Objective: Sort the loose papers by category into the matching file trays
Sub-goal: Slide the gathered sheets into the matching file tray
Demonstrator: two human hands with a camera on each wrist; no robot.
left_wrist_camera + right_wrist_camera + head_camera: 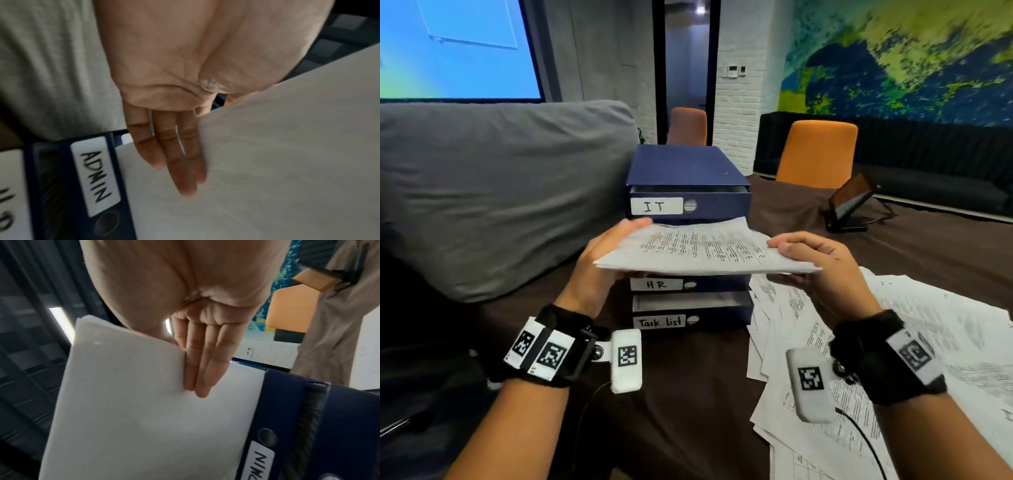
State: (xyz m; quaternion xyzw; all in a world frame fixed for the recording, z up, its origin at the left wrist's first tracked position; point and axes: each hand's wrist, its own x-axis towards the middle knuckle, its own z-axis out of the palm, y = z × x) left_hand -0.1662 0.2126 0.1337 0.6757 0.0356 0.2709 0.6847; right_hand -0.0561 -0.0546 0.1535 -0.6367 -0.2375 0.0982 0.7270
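Between the IT tray (690, 205) and the HR tray (690, 284), at the mouth of the ADMIN tray (95, 176), a thin sheaf of printed papers (698, 248) is held level by both hands. The left hand (604, 260) supports the sheaf's left edge with straight fingers (180, 162) flat beneath it and, in the head view, the thumb on top; the right hand (822, 263) does the same on the right edge, fingers (202, 369) laid flat under the sheets and thumb pressing down from above. Neither hand is empty; each pinches the sheaf lightly.

The step in hand looks like feeding these sheets into the ADMIN slot of the blue tray stack (688, 164). To do it well, keep the leading edge flat and square to the opening, since the middle of the sheaf bows a little and a drooping corner could catch on the tray lip. Both hands should push evenly, then let go once most of the sheaf is inside.

The sheaf's long axis runs left to right across the front of the stack, and the far long edge is already at the slot. Its printed face is up, with the text lines running along that same axis. More loose papers (893, 342) lie spread on the counter (688, 394) to the right, waiting to be sorted.
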